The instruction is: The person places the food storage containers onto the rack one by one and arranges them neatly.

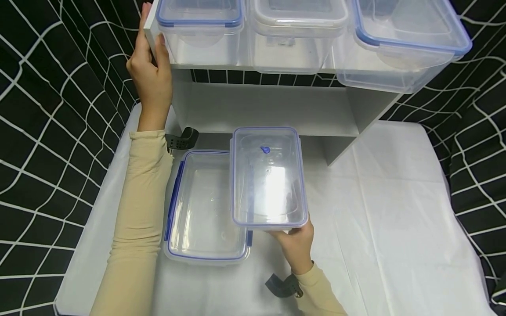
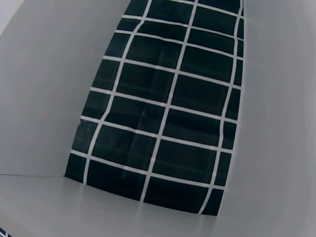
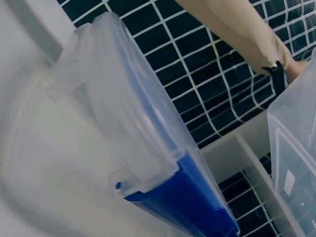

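Note:
My left hand [image 1: 152,79] is at the upper left corner of a white shelf unit [image 1: 272,103], its thumb and fingers on either side of the panel edge. My right hand [image 1: 296,243] holds a clear food container [image 1: 269,184] with a violet-blue rim by its near end, the fingers hidden underneath. A blue latch [image 3: 185,197] shows on it in the right wrist view. The held container overlaps a larger clear container [image 1: 207,206] with blue side latches, which lies on the white-covered table. Only the shelf's inside shows in the left wrist view.
Along the shelf top stand three clear containers: a blue-rimmed one [image 1: 201,48] at left, a white-rimmed one [image 1: 298,55] in the middle, and a blue-rimmed one [image 1: 395,66] jutting past the front edge. Black cloth [image 1: 47,145] with a white grid surrounds the table [image 1: 395,228].

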Demonstrator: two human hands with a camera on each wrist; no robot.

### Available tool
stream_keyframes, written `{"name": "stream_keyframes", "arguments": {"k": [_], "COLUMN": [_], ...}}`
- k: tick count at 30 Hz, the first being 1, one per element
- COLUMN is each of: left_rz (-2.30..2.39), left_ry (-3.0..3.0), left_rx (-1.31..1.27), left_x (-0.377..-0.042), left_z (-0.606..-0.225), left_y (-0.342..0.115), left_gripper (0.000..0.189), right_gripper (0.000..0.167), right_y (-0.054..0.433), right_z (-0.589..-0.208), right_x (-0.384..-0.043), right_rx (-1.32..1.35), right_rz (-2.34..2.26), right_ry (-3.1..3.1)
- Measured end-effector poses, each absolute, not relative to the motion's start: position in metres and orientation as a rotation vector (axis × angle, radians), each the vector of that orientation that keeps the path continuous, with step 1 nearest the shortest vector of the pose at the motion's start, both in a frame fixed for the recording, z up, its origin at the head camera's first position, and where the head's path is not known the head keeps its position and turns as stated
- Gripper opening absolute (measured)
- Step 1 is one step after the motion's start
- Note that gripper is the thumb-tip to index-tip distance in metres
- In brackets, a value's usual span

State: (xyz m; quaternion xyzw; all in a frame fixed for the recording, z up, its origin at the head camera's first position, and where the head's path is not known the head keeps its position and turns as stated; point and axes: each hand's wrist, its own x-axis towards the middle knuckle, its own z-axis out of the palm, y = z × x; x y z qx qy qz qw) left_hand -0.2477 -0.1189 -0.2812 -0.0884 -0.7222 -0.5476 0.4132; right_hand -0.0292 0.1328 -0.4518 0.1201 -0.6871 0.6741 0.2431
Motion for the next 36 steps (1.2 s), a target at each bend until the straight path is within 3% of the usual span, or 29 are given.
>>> {"name": "stream_keyframes", "arguments": {"k": [36], "left_rz": [-1.373], "left_ry": [-1.831], "left_rx": [-0.211], "left_x": [-0.248], "left_z": [-0.282], "left_y": [-0.119], "left_gripper": [0.042], "right_gripper": [0.08], "right_y": [0.117], "right_z": [-0.433], "right_x": [-0.07], "right_rx": [0.451], "right_rz": [1.836], "right_ry": [-1.806]}}
